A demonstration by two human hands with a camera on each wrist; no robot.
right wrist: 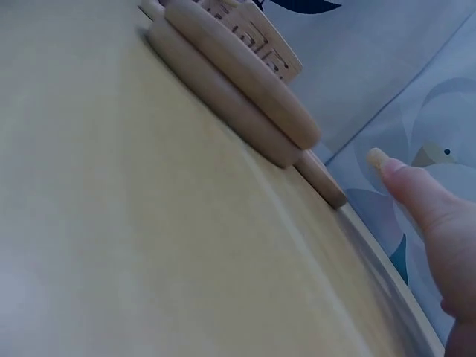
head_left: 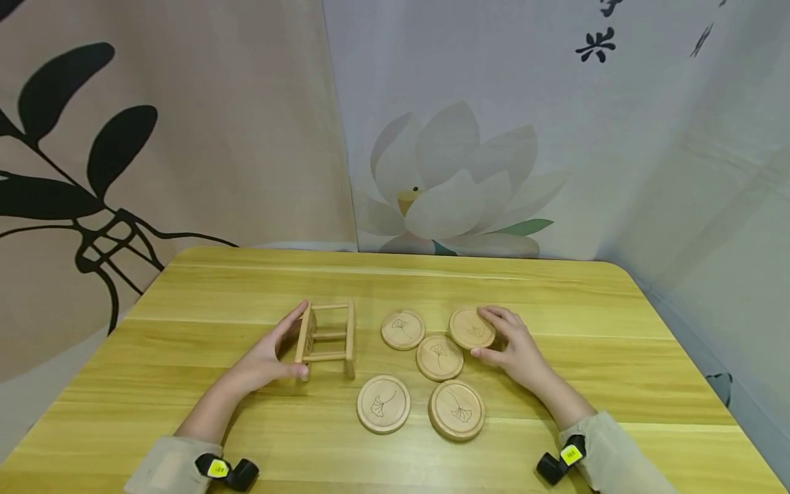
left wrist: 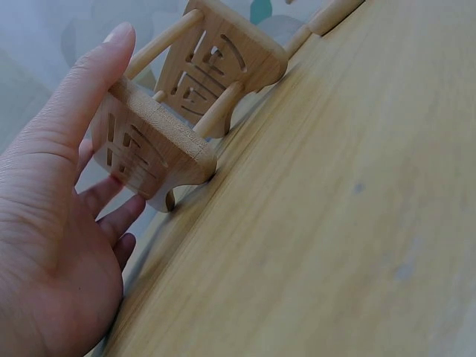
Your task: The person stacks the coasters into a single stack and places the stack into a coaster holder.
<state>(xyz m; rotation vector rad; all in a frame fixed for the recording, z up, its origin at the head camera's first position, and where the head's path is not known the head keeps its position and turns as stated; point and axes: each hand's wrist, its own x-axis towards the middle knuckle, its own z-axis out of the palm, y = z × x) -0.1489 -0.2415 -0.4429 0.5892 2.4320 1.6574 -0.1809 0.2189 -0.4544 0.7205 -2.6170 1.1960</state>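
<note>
Thumb and fingers of the left hand point(head_left: 262, 363) pinch an end panel of a pale, barred wooden rack point(head_left: 329, 336), left of the loose discs; its cut-out characters are hard to read. The right hand point(head_left: 518, 351) grips the right edge of a round, pale wooden disc point(head_left: 468, 328) with faint engraving. The yellow wrist labels point(head_left: 218, 468) are illegible; black brush characters point(head_left: 595, 45) mark the backdrop, the topmost cut off.
</note>
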